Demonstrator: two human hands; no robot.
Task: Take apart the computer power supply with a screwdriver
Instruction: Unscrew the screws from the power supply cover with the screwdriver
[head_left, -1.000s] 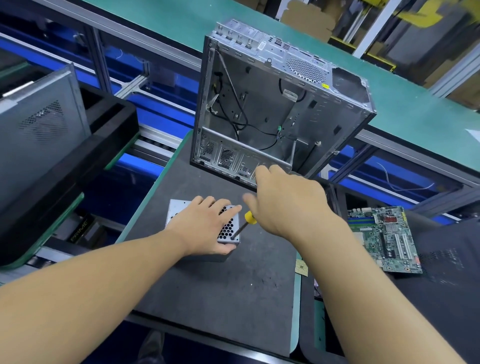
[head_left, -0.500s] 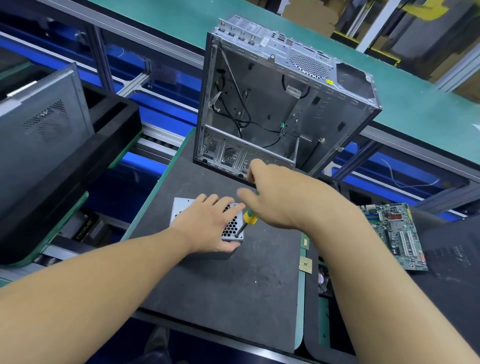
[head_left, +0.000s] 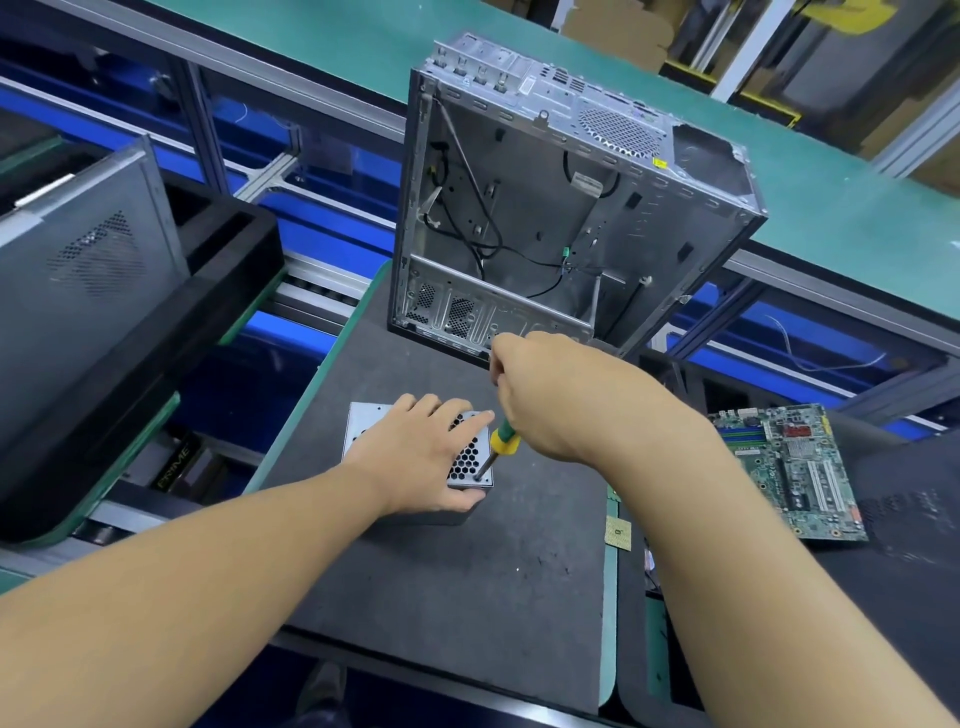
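Observation:
A small silver power supply (head_left: 470, 462) with a honeycomb grille lies on the dark grey mat (head_left: 447, 582). My left hand (head_left: 415, 452) rests flat on top of it, fingers spread, thumb against its near side. My right hand (head_left: 550, 395) grips a screwdriver (head_left: 500, 446) with a green and yellow handle. The screwdriver stands nearly upright, and its tip sits at the near right corner of the power supply's top face. Most of the handle is hidden inside my fist.
An empty silver computer case (head_left: 561, 208) stands open just behind my hands, loose black cables inside. A green motherboard (head_left: 789, 467) lies to the right. A dark case panel (head_left: 88, 280) leans at the left. A small tan chip (head_left: 619, 534) lies by the mat's right edge.
My right hand has raised the screwdriver from a low slant to nearly upright, and its tip has come down onto the power supply's near right corner. My left hand stayed in place.

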